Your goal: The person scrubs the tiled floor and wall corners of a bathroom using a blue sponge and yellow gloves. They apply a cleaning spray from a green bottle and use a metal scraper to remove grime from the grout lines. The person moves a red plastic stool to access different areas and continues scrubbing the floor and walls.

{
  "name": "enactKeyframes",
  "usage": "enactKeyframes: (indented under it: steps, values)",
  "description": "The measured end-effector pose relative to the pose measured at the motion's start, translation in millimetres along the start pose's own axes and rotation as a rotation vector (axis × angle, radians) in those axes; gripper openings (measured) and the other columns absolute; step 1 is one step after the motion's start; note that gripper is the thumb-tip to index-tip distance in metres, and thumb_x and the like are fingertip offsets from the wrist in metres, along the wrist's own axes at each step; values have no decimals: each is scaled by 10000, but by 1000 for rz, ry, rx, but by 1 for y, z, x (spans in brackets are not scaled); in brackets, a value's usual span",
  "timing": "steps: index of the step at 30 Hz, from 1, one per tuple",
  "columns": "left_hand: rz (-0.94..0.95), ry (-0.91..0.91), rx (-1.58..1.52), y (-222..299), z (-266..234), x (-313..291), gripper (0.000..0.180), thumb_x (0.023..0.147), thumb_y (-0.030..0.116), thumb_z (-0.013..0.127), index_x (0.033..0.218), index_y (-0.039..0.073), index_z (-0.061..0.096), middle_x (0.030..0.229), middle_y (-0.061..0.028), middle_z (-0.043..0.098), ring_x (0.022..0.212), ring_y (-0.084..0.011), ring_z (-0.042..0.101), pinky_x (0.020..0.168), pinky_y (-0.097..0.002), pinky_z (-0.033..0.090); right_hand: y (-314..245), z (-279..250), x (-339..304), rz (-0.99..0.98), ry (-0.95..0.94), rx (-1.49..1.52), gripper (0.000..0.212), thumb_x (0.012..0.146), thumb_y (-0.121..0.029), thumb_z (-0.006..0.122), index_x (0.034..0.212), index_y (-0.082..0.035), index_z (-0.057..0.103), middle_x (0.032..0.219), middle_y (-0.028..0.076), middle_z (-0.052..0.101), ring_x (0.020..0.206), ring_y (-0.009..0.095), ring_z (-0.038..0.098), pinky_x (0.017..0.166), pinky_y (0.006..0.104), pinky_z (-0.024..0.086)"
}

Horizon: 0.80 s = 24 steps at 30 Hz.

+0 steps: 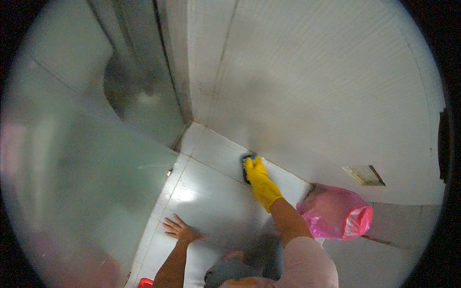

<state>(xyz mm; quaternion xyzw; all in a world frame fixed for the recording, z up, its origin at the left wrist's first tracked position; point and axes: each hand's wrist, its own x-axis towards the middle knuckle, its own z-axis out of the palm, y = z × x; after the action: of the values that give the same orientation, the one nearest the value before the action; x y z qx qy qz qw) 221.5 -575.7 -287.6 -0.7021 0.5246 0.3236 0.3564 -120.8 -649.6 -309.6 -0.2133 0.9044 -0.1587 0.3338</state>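
Observation:
My right hand [260, 181], in a yellow rubber glove, is closed on a blue scrub brush [244, 165] with a dark edge. The brush lies against the white floor tiles [211, 187], close to where they meet the pale wall. Much of it is hidden under the gloved fingers. Bare and with its fingers spread, my left hand [180, 231] rests flat on the tiles to the left, beside a bright patch of reflected light. It holds nothing.
A frosted glass panel [86, 182] borders the floor on the left. The pale wall [312, 96] rises beyond the brush. To the right stands a pink plastic bag [329, 206] near a rectangular wall fixture [367, 175]. A red object [145, 283] shows at the lower edge.

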Motion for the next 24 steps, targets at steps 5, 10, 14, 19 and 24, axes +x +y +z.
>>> enactKeyframes:
  steps: [5, 10, 14, 19, 24]
  values:
    - [31, -22, -6, 6, -1, -2, 1556, 381, 568, 824, 1271, 45, -339, 1295, -328, -339, 1213, -477, -303, 955, -655, -68, 2, -26, 0, 134, -8, 88, 554, 849, -480, 414, 1192, -48, 453, 1111, 202, 547, 1005, 359, 522, 860, 438, 396]
    - [58, -18, 17, 24, -8, -2, 1560, 382, 553, 831, 1260, 45, -354, 1293, -326, -342, 1214, -469, -309, 958, -651, -70, -90, 26, 19, -367, -7, 137, 523, 857, -471, 420, 1160, -49, 482, 1215, 229, 471, 1149, 398, 413, 975, 395, 321]
    - [9, -23, 22, 14, -3, 3, 1563, 372, 546, 837, 1268, 63, -349, 1303, -311, -340, 1225, -457, -301, 973, -638, -57, -49, -26, -7, -153, -86, 23, 541, 852, -461, 442, 1213, -58, 441, 1193, 220, 495, 1114, 398, 448, 943, 407, 348]
    - [-4, 68, 7, 7, 6, 7, 1576, 334, 533, 850, 1298, 109, -322, 1336, -277, -320, 1250, -437, -275, 985, -638, -21, 145, -104, 1, 203, 255, 221, 472, 856, -404, 456, 1136, -27, 495, 1059, 208, 575, 958, 345, 552, 779, 400, 433]
    - [5, -13, 6, 8, -3, -1, 1549, 387, 502, 852, 1275, 71, -342, 1299, -325, -334, 1237, -466, -271, 978, -640, -41, 101, -62, 2, 176, 262, 226, 439, 858, -401, 460, 1083, -28, 520, 923, 193, 593, 829, 330, 565, 698, 404, 444]
